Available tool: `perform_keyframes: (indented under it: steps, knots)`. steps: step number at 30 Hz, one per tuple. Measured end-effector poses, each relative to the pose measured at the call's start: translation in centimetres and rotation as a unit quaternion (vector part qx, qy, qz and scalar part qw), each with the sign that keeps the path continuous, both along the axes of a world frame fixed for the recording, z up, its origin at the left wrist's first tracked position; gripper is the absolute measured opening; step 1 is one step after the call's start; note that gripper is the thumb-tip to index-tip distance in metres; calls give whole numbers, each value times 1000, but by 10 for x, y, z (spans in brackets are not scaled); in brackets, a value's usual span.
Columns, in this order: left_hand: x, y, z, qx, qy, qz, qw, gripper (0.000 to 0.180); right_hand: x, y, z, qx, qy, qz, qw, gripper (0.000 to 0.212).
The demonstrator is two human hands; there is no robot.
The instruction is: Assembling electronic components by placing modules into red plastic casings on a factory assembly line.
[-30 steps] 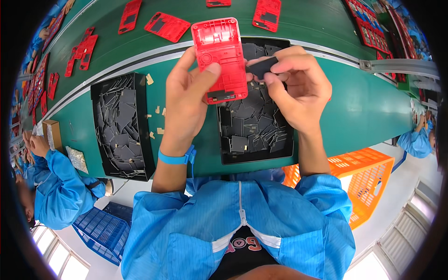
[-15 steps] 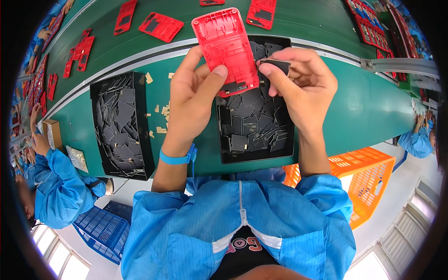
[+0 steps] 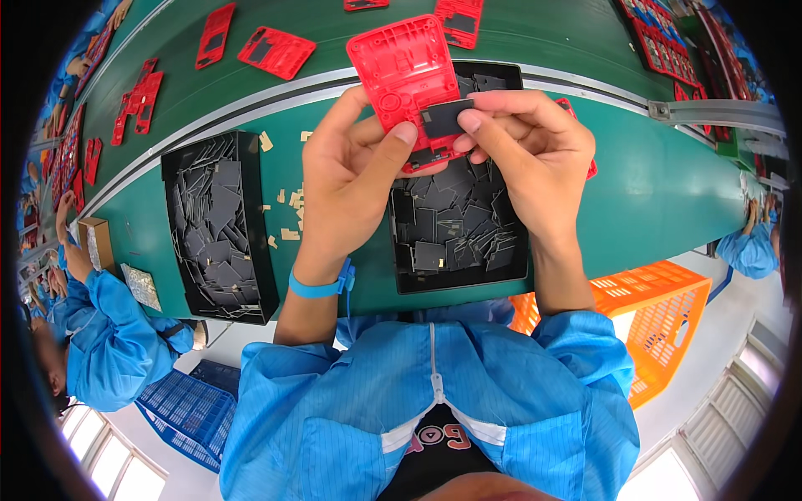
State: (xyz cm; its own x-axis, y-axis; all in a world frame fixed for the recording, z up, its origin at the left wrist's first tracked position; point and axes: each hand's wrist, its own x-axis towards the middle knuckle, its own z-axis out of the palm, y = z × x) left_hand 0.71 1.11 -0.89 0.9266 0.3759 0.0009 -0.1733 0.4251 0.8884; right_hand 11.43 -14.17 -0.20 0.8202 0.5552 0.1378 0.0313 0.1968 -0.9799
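Note:
My left hand [image 3: 347,179] grips a red plastic shell [image 3: 401,63], thumb on its lower left inner side and the other fingers behind. Ribs and round bosses line the shell's inner face, with a dark strip at its lower end. Between the thumb and fingers of my right hand [image 3: 539,159] is a thin dark grey rectangular plate [image 3: 445,118]. That plate lies over the lower right part of the shell; whether it touches is unclear. Below both hands stands a black tray [image 3: 462,282] of similar dark plates, and another red part [image 3: 592,169] shows partly behind my right hand.
A second black tray [image 3: 270,288] of dark plates stands left, with small beige pieces [image 3: 290,235] between the trays. Red shells [image 3: 277,52] lie on the green belt [image 3: 180,79] beyond a metal rail [image 3: 323,81]. An orange crate [image 3: 660,326] stands at right; a co-worker [image 3: 117,334] is at left.
My right hand has brought the dark plate left, over the shell's lower right part, and turned it flatter. Red shells on the belt have shifted left. A red part now shows behind my right hand.

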Motion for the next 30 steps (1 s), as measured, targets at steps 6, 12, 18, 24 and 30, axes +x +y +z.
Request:
perform_keyframes:
  steps: [6,12,18,24,30]
  knots:
    - [-3,0,-2,0,2,9,1000,36,-6,4,2,-27,23,-11,999,15]
    - [-2,-1,1,18,15,8,1000,36,-7,1,-2,-25,-36,-5,999,17]
    - [-4,-2,5,-20,9,22,1000,39,-9,6,-6,-45,-147,-40,987,19]
    - [-5,-10,9,-2,18,72,997,38,-24,12,-10,-150,-445,-133,873,38]
    - [-5,-13,8,11,19,97,995,38,-27,15,-9,-144,-476,-136,857,40]
